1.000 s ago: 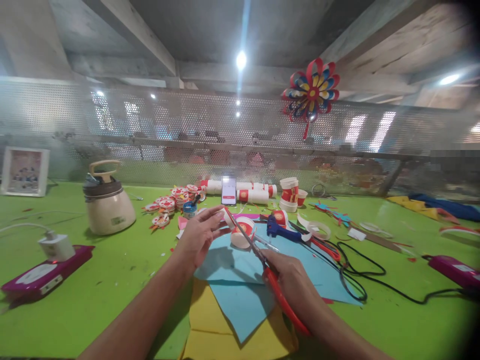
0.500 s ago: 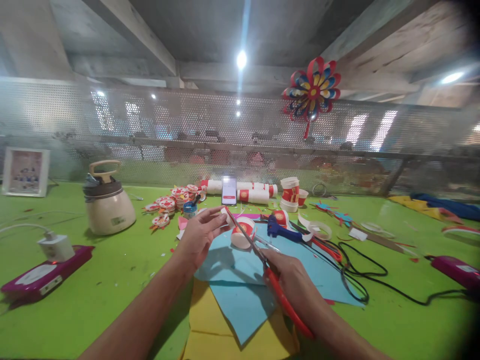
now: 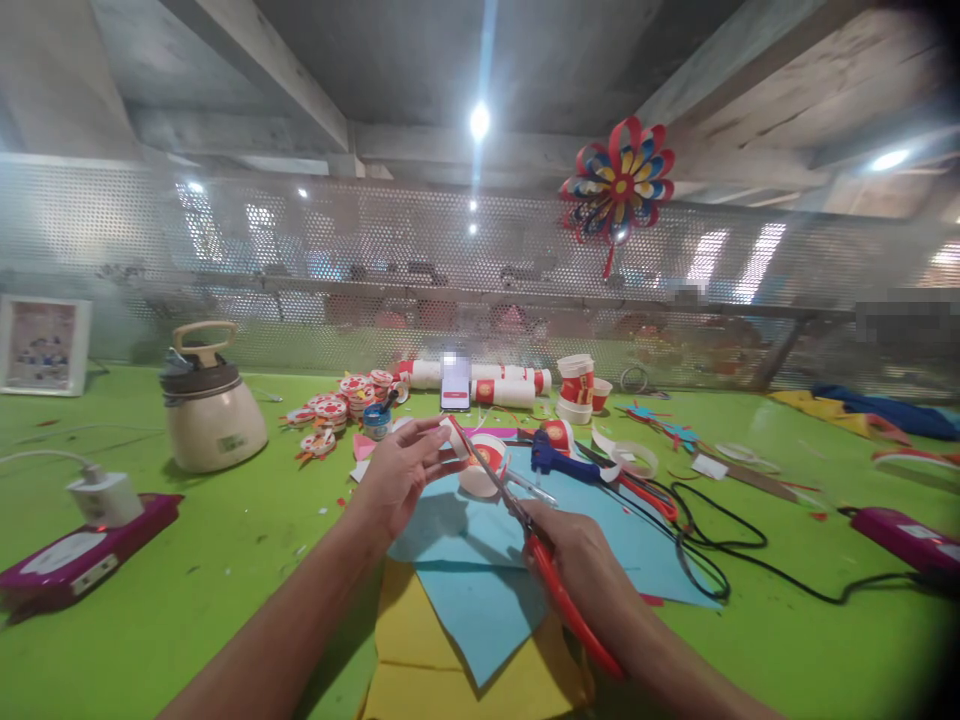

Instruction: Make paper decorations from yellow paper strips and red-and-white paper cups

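Note:
My left hand [image 3: 399,475] pinches a small white paper piece [image 3: 454,438] between thumb and fingers above the work area. In my right hand [image 3: 577,550] is a pair of scissors [image 3: 551,585] with red handles. Their blades point up and to the left, with the tips at the paper piece; whether they are cutting it I cannot tell. Just behind the blades lies a cut red and white paper cup [image 3: 480,478], partly covered by them. Light blue paper sheets [image 3: 480,610] spread beneath both hands, over yellow paper [image 3: 435,685].
A blue glue gun [image 3: 559,460] with a black cable lies right of the cup. Farther back are a phone [image 3: 454,385], stacked paper cups [image 3: 576,385] and red-dotted paper crafts [image 3: 330,410]. On the left stand a kettle-shaped bottle [image 3: 214,425] and a purple power strip [image 3: 82,560].
The view has shifted slightly, moving the scene a little left. The white paper piece is tilted a bit differently in my left hand; my right hand keeps the scissors.

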A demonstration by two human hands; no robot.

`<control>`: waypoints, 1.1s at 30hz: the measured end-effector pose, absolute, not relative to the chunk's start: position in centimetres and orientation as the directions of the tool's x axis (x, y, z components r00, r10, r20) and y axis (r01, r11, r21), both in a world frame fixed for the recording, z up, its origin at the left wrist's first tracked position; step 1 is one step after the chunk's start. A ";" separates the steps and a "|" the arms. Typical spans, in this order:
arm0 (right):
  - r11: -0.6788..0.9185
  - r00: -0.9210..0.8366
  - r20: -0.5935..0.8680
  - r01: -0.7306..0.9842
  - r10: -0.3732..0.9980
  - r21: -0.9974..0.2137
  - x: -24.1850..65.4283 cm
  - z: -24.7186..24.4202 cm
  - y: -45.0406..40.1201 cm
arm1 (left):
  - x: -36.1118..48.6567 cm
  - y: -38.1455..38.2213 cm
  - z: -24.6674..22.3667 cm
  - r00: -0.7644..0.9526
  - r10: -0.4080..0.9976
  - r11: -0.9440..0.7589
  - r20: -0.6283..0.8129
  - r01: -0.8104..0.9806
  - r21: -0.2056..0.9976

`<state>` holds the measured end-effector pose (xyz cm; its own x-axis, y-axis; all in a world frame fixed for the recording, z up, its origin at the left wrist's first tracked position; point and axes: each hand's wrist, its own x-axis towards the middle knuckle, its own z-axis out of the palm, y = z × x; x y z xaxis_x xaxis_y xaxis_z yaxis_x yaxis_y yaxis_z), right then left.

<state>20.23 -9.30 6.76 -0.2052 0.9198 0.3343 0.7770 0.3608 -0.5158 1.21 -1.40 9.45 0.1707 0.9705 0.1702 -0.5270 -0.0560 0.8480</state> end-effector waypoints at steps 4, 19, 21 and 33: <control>0.394 -0.237 0.360 0.793 0.902 -0.466 20.4 6.6 -9.1 | 1.0 -1.2 9.5 0.152 0.973 -0.069 0.173 -0.525 0.848; 0.378 -0.240 0.333 0.808 0.912 -0.452 20.5 6.9 -9.2 | 1.1 -0.8 8.9 0.144 0.972 -0.085 0.186 -0.522 0.849; 0.358 -0.231 0.314 0.821 0.921 -0.445 20.5 7.1 -9.2 | 1.2 -0.8 8.8 0.142 0.972 -0.086 0.186 -0.524 0.848; 0.414 -0.255 0.374 0.794 0.892 -0.446 20.7 6.6 -8.9 | 1.2 -1.0 9.1 0.105 0.976 -0.111 0.193 -0.521 0.846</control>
